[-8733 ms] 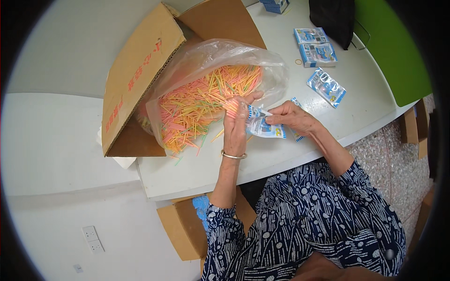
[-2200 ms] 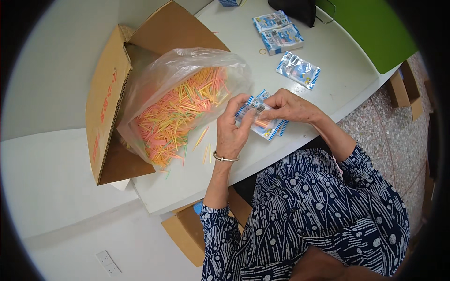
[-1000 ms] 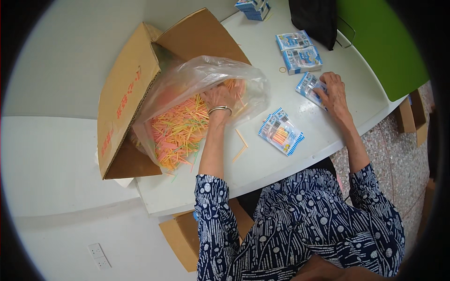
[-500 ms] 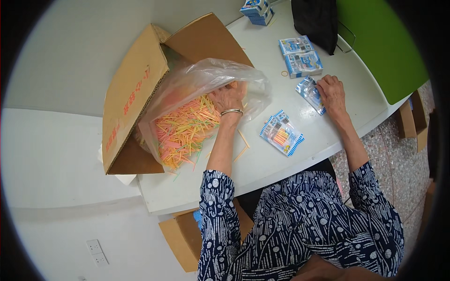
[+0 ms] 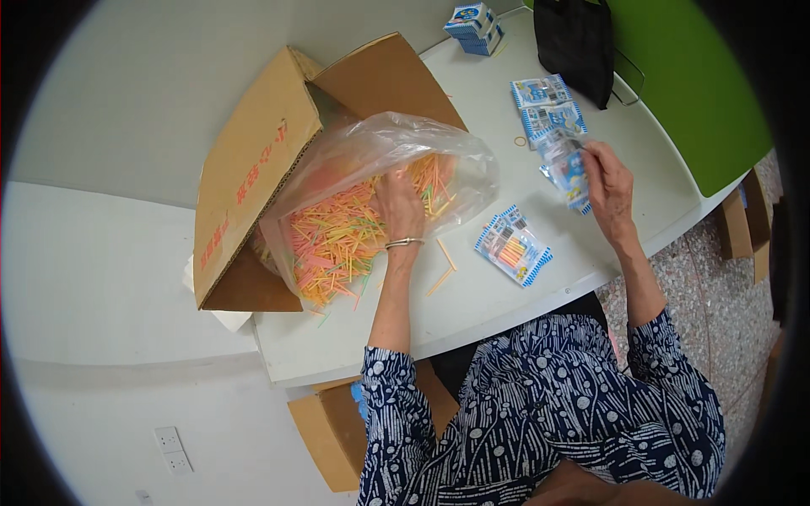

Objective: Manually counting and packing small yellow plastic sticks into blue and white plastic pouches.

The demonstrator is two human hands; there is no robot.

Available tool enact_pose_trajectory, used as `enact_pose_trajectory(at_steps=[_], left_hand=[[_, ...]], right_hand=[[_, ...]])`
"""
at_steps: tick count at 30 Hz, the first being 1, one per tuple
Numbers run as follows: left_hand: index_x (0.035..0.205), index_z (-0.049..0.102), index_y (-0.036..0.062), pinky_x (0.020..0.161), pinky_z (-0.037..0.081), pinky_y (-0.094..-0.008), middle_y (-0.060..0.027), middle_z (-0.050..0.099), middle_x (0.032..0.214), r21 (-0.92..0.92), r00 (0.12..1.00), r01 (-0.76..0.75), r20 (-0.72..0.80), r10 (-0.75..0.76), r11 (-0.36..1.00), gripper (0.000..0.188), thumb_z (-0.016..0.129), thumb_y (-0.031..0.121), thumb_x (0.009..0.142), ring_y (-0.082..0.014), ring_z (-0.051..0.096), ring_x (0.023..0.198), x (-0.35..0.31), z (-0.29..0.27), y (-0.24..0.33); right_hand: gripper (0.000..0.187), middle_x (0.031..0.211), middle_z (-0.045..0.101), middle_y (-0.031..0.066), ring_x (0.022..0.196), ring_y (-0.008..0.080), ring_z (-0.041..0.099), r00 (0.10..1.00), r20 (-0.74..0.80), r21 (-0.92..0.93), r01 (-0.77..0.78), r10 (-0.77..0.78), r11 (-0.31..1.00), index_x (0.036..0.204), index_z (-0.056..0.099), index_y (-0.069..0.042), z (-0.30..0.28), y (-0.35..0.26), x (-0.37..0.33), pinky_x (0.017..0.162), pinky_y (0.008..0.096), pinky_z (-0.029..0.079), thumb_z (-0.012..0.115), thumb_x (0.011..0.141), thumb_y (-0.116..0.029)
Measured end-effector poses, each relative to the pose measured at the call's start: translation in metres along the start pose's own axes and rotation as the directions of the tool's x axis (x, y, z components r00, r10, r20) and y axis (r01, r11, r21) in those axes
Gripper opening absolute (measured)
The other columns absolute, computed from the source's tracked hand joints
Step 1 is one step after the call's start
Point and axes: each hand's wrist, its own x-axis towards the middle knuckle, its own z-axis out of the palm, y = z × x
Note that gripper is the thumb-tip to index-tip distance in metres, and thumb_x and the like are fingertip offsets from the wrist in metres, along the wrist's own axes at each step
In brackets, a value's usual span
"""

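Observation:
My left hand (image 5: pixel 399 204), with a bracelet at the wrist, is inside a clear plastic bag (image 5: pixel 469 162) among many thin pastel sticks (image 5: pixel 337 240). Its fingers look bent together and dip into the sticks; whatever they grip is hidden. The bag spills from a cardboard box (image 5: pixel 253 181) lying on its side. Over on the right, my right hand (image 5: pixel 611 187) pinches a clear and blue packet (image 5: pixel 564 156), blurred by motion. Beneath it another packet (image 5: pixel 584 207) partly shows. Between the hands lies a packet with sticks showing through its window (image 5: pixel 511 247).
Behind my right hand, blue and white packets (image 5: pixel 544 94) lie stacked beside a rubber band (image 5: pixel 520 142). More packets (image 5: pixel 474 29) are piled at the far edge, near a black bag (image 5: pixel 574 46). Loose sticks (image 5: pixel 445 268) lie on the white table (image 5: pixel 337 341). A green surface (image 5: pixel 688 93) adjoins it.
My right hand has lifted a packet off the one under it. My left hand has shifted slightly left and its fingers have drawn in among the sticks. The whole view has shifted slightly.

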Motion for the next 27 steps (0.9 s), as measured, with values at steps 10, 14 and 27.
enact_pose_trajectory(at_steps=[10, 14, 27], left_hand=[[0.093, 0.054, 0.0013, 0.084, 0.049, -0.0378, -0.0126, 0.059, 0.092, -0.921, 0.861, 0.378, 0.387, -0.331, -0.094, 0.013, 0.049, 0.014, 0.094, -0.0252, 0.058, 0.087, -0.014, -0.035, -0.019], [0.094, 0.052, 0.0028, 0.083, 0.049, -0.0439, -0.0125, 0.058, 0.093, -0.891, 0.852, 0.331, 0.424, -0.309, -0.310, 0.012, 0.048, 0.014, 0.094, -0.0245, 0.057, 0.084, -0.021, -0.033, -0.035], [0.099, 0.052, 0.0018, 0.088, 0.048, -0.0469, -0.0137, 0.058, 0.094, -0.848, 0.844, 0.351, 0.470, -0.257, -0.398, 0.014, 0.048, 0.015, 0.094, -0.0283, 0.058, 0.090, -0.041, -0.045, -0.008]], right_hand=[[0.022, 0.081, 0.063, 0.0010, 0.071, 0.0032, 0.054, 0.704, 0.613, 0.435, -0.680, 0.359, 0.591, 0.102, 0.063, 0.004, 0.064, -0.063, -0.027, 0.063, 0.0179, 0.044, 0.062, 0.087, -0.013], [0.022, 0.075, 0.063, 0.0011, 0.068, 0.0041, 0.054, 0.648, 0.706, 0.384, -0.689, 0.285, 0.614, 0.092, 0.065, 0.003, 0.092, -0.070, -0.027, 0.060, 0.0198, 0.044, 0.063, 0.086, -0.018], [0.031, 0.056, 0.047, 0.0068, 0.053, 0.0120, 0.042, 0.744, 0.663, 0.228, -0.308, 0.084, 0.924, 0.074, 0.050, 0.000, 0.105, -0.060, -0.029, 0.049, 0.0301, 0.035, 0.057, 0.091, -0.026]])
